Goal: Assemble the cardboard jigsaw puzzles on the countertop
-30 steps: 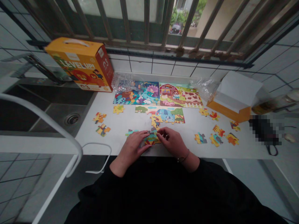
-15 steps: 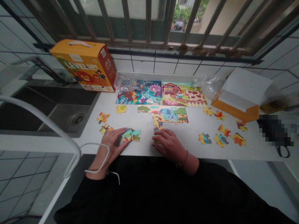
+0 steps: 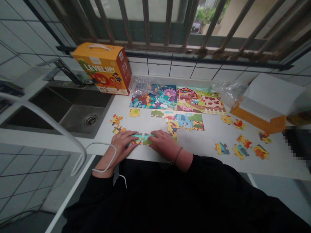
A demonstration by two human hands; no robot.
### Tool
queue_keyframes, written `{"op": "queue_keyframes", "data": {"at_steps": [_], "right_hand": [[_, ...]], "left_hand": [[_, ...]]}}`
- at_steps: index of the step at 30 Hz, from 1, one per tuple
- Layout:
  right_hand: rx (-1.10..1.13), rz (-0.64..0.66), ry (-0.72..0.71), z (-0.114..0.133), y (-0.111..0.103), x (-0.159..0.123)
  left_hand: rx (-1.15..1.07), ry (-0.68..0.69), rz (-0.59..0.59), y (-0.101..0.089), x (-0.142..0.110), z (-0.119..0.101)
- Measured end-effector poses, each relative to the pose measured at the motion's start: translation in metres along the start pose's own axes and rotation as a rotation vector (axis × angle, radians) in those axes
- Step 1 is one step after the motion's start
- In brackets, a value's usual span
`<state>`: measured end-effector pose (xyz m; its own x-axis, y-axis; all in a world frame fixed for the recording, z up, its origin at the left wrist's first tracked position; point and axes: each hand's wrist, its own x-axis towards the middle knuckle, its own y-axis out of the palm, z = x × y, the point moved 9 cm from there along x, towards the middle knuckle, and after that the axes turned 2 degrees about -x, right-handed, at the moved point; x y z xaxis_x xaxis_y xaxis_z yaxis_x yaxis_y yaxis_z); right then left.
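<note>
Both my hands rest on the white counter (image 3: 206,139) near its front edge. My left hand (image 3: 122,144) lies on a small joined cluster of teal puzzle pieces (image 3: 143,138), fingers curled over its left end. My right hand (image 3: 164,143) presses fingers down on the cluster's right end. Just beyond them lies a partly built puzzle strip (image 3: 181,119) with an elephant and trees. Two finished puzzle pictures (image 3: 177,98) lie behind it.
An orange puzzle box (image 3: 103,69) stands at the back left beside a steel sink (image 3: 80,110). Loose pieces (image 3: 116,123) lie left, several more loose pieces (image 3: 243,144) right. An open white-and-orange box (image 3: 264,103) and plastic bags (image 3: 228,90) sit at the back right.
My left hand slid the teal cluster to the left, then my right hand came over to join it on the cluster. The view shifted right.
</note>
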<state>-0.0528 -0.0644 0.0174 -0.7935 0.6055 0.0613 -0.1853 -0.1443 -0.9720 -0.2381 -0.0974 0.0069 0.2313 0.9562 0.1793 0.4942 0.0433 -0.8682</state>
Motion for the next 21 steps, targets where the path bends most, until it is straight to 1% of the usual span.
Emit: {"op": "queue_keyframes", "data": {"at_steps": [4,9,15,21], "right_hand": [[-0.027,-0.012,-0.062,-0.001,-0.001,-0.003],[-0.087,-0.035,-0.093,-0.001,0.007,-0.008],[-0.109,-0.04,-0.09,0.003,0.006,-0.009],[-0.133,0.002,-0.075,0.007,0.001,-0.009]], "left_hand": [[0.008,0.028,0.0,0.002,0.001,0.0],[0.013,0.067,0.011,0.005,0.001,-0.005],[0.014,0.101,0.015,0.008,0.001,-0.014],[-0.028,0.129,0.04,0.009,0.001,-0.019]]}}
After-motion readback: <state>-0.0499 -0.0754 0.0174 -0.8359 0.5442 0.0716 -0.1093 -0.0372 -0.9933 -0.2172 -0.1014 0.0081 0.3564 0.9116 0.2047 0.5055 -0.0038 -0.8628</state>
